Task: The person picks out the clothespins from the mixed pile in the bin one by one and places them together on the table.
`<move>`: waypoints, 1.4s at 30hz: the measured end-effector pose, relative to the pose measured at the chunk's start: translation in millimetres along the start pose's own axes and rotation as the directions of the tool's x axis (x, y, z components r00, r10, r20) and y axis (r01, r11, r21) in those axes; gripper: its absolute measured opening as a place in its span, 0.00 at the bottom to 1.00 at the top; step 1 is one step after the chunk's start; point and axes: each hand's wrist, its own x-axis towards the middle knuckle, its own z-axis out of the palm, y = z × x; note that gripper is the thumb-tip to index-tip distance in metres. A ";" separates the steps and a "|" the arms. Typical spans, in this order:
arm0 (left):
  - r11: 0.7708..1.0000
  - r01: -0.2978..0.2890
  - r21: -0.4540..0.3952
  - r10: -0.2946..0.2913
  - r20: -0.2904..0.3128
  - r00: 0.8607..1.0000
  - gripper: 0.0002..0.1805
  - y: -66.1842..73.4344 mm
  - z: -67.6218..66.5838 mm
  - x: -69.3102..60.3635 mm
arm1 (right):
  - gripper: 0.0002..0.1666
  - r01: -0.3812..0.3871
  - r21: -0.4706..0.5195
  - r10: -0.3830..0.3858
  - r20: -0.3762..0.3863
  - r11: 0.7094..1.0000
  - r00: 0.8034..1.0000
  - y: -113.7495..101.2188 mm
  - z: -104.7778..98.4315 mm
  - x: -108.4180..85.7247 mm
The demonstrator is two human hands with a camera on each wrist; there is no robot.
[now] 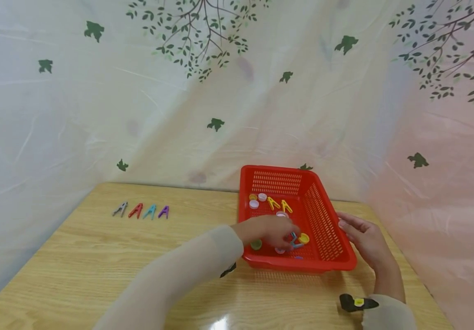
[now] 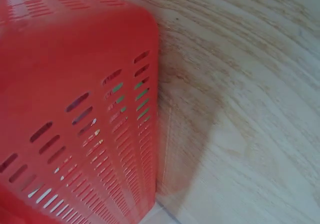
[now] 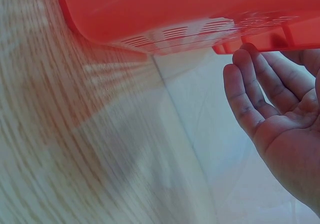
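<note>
Reaching inside a red basket (image 1: 298, 264), the left hand (image 1: 275, 230) has a light-blue clothespin (image 1: 297, 245) just right of its fingertips, pinch unclear; the right hand (image 1: 366, 239), fingers extended, touches the rim (image 1: 329, 208).

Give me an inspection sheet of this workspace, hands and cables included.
Surface: wood-grain table.
Job's things: red basket holding yellow clips, a blue clip and caps; on the table's left, a gray clip, red clip, light-blue clip and purple clip.
Clutter: nothing seen.
Left hand: inside the basket, fingers at the blue clip; grip unclear.
Right hand: fingers touching the basket's right rim.
Cables: nothing seen.
Surroundings: leaf-print backdrop behind the table.
</note>
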 end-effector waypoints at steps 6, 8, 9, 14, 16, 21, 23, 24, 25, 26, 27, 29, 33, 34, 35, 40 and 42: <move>0.999 -0.053 -0.005 0.054 0.074 0.996 0.25 3.0 1.0 2.0 | 0.39 0.003 0.001 -0.003 0.001 1.000 1.000 0.3 0.8 -0.5; 0.995 -0.096 0.015 0.094 0.102 0.990 0.25 3.0 1.2 3.4 | 0.39 0.003 0.000 -0.003 0.001 1.000 1.000 -0.3 1.0 -0.8; 0.992 -0.119 0.035 0.115 0.110 0.987 0.25 2.9 1.5 4.2 | 0.39 0.001 -0.002 -0.001 0.000 1.000 1.000 -0.5 0.9 -1.0; 0.981 -0.151 0.119 0.138 0.110 0.984 0.23 2.9 2.9 5.6 | 0.39 -0.004 -0.013 0.004 -0.001 1.000 1.000 -1.0 0.9 -1.1; 0.981 -0.139 0.132 0.126 0.105 0.987 0.22 2.7 2.7 4.9 | 0.39 0.000 -0.017 0.000 0.001 1.000 1.000 -0.8 1.0 -0.9; 0.995 -0.071 0.074 0.063 0.100 0.993 0.19 -1.8 1.3 1.0 | 0.39 0.002 -0.019 -0.002 0.001 1.000 1.000 -0.1 0.8 -0.8; 0.998 -0.049 0.043 0.045 0.088 0.995 0.17 -5.2 1.1 -0.1 | 0.39 -0.002 -0.020 0.002 -0.001 1.000 1.000 0.0 0.4 -0.8; 0.999 -0.039 0.024 0.037 0.079 0.996 0.16 -6.9 0.9 -0.6 | 0.39 -0.004 -0.020 0.004 -0.001 1.000 1.000 0.1 0.3 -0.8; 1.000 -0.024 0.001 0.024 0.069 0.997 0.15 -8.5 0.7 -1.2 | 0.39 -0.005 -0.018 0.005 -0.002 1.000 1.000 0.1 0.2 -0.7; 1.000 -0.023 -0.008 0.024 0.057 0.998 0.15 -9.8 0.8 -1.2 | 0.39 -0.005 -0.018 0.005 -0.002 1.000 1.000 0.2 0.1 -0.6; 1.000 -0.025 -0.007 0.025 0.041 0.999 0.14 -11.2 0.7 -1.4 | 0.39 -0.004 -0.015 0.004 -0.001 1.000 1.000 0.2 0.2 -0.4; 1.000 -0.019 0.002 0.019 0.011 1.000 0.12 -12.8 0.2 -1.3 | 0.39 -0.001 -0.011 0.001 0.001 1.000 1.000 0.3 0.1 -0.2; 0.996 -0.016 0.084 0.019 -0.028 0.999 0.11 -14.5 -0.3 0.2 | 0.39 0.002 -0.012 -0.002 0.000 1.000 1.000 0.0 0.2 -0.3; 0.995 -0.016 0.102 0.019 -0.032 0.999 0.11 -14.7 -0.4 0.6 | 0.39 0.001 -0.014 -0.001 0.000 1.000 1.000 0.0 0.1 -0.5; 0.993 -0.016 0.113 0.020 -0.033 0.999 0.11 -14.9 -0.4 1.0 | 0.38 0.001 -0.014 -0.001 0.000 1.000 1.000 -0.3 0.2 -0.6; 0.991 -0.017 0.133 0.021 -0.026 0.999 0.11 -15.0 -0.4 2.0 | 0.38 -0.003 -0.009 0.003 0.000 1.000 1.000 -0.9 0.6 -0.9; 0.992 -0.008 0.125 0.011 -0.019 1.000 0.11 -14.6 0.0 2.3 | 0.39 -0.006 -0.005 0.006 0.001 1.000 1.000 -0.6 0.6 -0.9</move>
